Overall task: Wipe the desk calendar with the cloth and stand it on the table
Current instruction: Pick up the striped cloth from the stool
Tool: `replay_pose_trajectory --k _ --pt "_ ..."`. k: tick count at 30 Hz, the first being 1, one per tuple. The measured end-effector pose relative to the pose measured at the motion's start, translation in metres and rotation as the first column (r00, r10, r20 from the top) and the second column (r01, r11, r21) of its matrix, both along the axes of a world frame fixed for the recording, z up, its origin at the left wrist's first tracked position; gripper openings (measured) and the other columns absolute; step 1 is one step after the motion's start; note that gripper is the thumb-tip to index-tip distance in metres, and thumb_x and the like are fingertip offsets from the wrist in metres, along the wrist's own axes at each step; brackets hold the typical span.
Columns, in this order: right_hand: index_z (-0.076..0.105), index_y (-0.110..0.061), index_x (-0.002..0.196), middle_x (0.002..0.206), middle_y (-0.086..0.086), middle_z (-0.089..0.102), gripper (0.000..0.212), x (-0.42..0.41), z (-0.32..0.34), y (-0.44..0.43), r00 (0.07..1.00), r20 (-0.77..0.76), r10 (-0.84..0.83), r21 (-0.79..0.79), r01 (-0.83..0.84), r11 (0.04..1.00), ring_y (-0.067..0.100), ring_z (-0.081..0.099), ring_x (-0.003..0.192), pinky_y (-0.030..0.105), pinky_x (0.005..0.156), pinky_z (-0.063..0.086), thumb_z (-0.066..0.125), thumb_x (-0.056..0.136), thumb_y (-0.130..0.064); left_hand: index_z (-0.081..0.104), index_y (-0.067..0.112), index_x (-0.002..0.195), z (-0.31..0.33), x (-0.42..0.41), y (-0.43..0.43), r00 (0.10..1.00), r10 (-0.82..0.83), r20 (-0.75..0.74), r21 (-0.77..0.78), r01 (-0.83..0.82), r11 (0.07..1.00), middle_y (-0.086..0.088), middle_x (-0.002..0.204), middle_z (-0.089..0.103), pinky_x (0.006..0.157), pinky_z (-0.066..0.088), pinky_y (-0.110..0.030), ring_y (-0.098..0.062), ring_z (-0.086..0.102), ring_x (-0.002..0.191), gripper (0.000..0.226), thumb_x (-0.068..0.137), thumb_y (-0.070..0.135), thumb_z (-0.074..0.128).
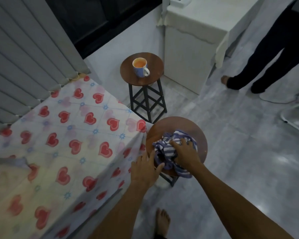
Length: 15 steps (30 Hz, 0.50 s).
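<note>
A crumpled blue-and-white striped cloth (169,149) lies on a round brown stool (199,135) at lower centre. My right hand (186,155) rests on top of the cloth, fingers spread over it. My left hand (146,169) is at the stool's left edge, fingers apart, touching the cloth's side. No desk calendar is visible. The table (62,135) with a heart-patterned cover fills the left side.
A second round stool (155,78) farther back carries a blue mug (139,67) with orange liquid. A white covered cabinet (195,40) stands at the back right. Another person's dark-trousered legs (259,66) are at the far right. My bare foot (162,221) is on the grey floor.
</note>
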State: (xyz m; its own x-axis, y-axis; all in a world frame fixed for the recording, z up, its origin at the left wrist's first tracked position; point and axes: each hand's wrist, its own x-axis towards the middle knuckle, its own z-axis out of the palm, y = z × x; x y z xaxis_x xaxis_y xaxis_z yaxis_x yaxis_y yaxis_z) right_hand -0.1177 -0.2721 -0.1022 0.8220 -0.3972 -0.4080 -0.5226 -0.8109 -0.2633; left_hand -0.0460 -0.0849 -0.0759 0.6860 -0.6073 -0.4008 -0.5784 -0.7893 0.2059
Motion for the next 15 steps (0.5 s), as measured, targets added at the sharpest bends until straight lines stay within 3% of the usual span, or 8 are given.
replay_pose_trajectory --k 3,8,12,15 --pt "0.056 -0.016 0.142 0.134 0.018 0.065 0.065 0.000 0.019 0.013 0.971 0.210 -0.111 0.112 0.089 0.990 0.040 0.062 0.121 0.045 0.099 0.051 0.074 0.079 -0.020 0.020 0.031 0.157 0.012 0.004 0.016 0.999 0.043 -0.008 -0.007 -0.043 0.999 -0.001 0.161 0.034 0.114 0.032 -0.054 -0.026 0.036 0.145 0.077 0.093 0.073 0.028" --pt "0.066 -0.002 0.128 0.118 0.024 0.071 0.054 0.033 0.066 0.052 0.866 0.445 -0.228 0.234 0.134 0.963 0.046 0.066 0.109 0.043 0.091 0.053 0.072 0.074 -0.004 0.028 0.028 0.154 0.054 0.040 0.066 0.984 0.153 0.089 -0.045 -0.149 0.988 -0.004 0.160 0.035 0.111 0.033 -0.054 -0.027 0.036 0.144 0.071 0.095 0.067 0.034" --pt "0.062 -0.013 0.134 0.124 0.018 0.070 0.061 0.080 0.116 0.102 0.832 0.529 -0.167 0.293 0.006 0.956 0.040 0.066 0.113 0.034 0.086 0.046 0.083 0.077 -0.013 0.022 0.029 0.158 0.103 0.091 0.143 0.932 0.313 0.184 -0.091 -0.301 0.949 -0.005 0.163 0.029 0.115 0.029 -0.054 -0.027 0.030 0.147 0.075 0.095 0.068 0.035" --pt "0.061 -0.013 0.136 0.121 0.017 0.072 0.062 0.110 0.147 0.147 0.800 0.589 -0.118 0.340 -0.113 0.934 0.037 0.068 0.109 0.037 0.086 0.050 0.084 0.079 -0.022 0.020 0.029 0.159 0.137 0.132 0.221 0.882 0.382 0.276 -0.053 -0.383 0.922 -0.004 0.164 0.028 0.115 0.027 -0.053 -0.028 0.030 0.147 0.074 0.096 0.066 0.034"
